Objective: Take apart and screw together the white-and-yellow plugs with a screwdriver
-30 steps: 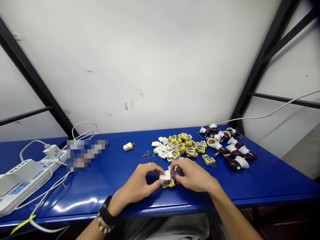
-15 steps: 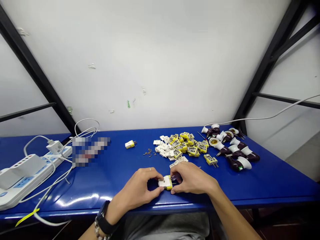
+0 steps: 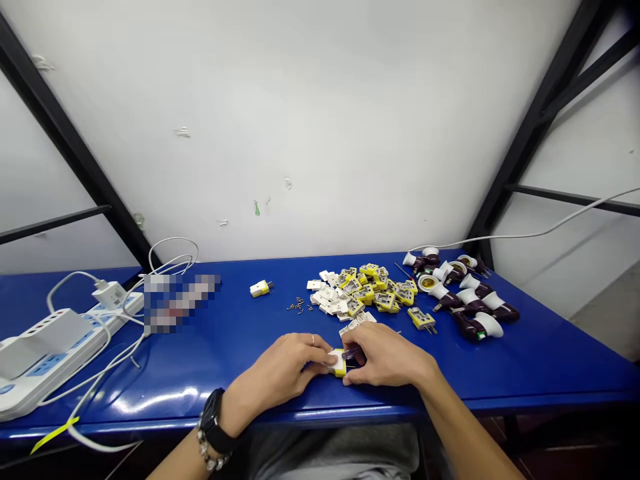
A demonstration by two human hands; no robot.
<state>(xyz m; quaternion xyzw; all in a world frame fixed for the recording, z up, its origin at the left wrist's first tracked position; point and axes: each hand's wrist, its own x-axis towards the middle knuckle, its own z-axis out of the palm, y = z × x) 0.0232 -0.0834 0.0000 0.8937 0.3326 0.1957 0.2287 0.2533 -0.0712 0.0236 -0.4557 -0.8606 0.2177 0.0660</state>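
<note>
Near the table's front edge, a white-and-yellow plug [image 3: 339, 362] lies between my two hands. My left hand [image 3: 285, 363] is closed, its thumb and fingertips pinching the white end and covering part of it. From the other side, my right hand [image 3: 390, 357] is closed at the yellow end, where the pins are. A dark, purplish, see-through piece [image 3: 354, 353] shows within the right hand's grip; its kind is hidden. Just beyond lie a pile of yellow plug halves [image 3: 375, 291], white plug covers [image 3: 327, 297] and several small screws [image 3: 299, 305].
On the blue table [image 3: 225, 347], an assembled plug [image 3: 260, 289] lies left of the screws. Dark lamp sockets [image 3: 475, 300] with white rims crowd the right side, near a single yellow plug half [image 3: 421, 319]. A power strip [image 3: 65, 353] with white cables sits at left.
My left hand has slid right and its fingers have closed further over the white cover, hiding the screw hole seen before. The right hand has barely moved.
</note>
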